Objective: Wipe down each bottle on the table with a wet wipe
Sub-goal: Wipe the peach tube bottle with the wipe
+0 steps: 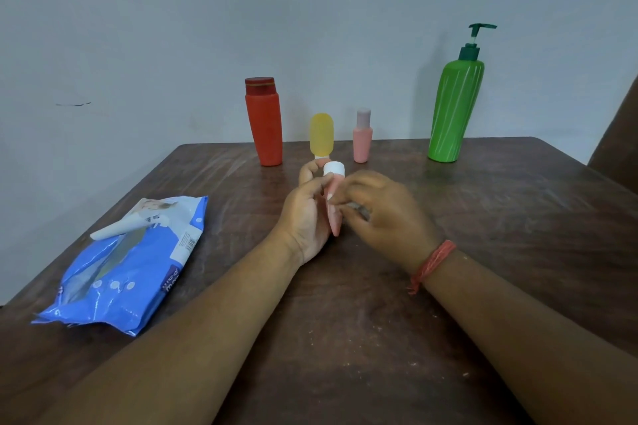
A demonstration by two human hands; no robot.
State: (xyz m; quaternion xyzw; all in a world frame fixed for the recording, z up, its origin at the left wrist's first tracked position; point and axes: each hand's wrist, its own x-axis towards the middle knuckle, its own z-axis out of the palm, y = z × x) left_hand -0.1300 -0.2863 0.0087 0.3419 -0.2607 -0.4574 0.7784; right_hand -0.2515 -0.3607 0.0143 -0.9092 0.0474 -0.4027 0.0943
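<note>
Two bare forearms reach up from the bottom of the frame and meet just above its centre, over a dark brown wooden table (345,338) speckled with pale crumbs. The left hand (307,217) is curled around a small pink tube (334,214) with a white cap (334,168); the tube stands nearly upright, cap uppermost, its lower end against the palm and its cap rising above the fingertips. The right hand (383,214), with a red thread band (433,262) at the wrist, is closed against the right side of the tube, fingers pinched on something pale and blurred that may be a wet wipe; I cannot tell for certain. At lower left lies a blue wipes pack (127,266), flap peeled open, with a barcode label and a few purple-panel letters too small to read. Further back, near the table's far edge in the middle of the frame, stand four bottles well apart from one another: a red bottle (265,124) with a darker red cap, a yellow tube (321,134) standing on its cap just behind the left fingertips, a small pink bottle (362,140) with a greyish cap, and at right a tall green pump bottle (454,110) with a dark green dispenser. None shows legible writing. A plain grey wall (172,28) fills the upper frame.
</note>
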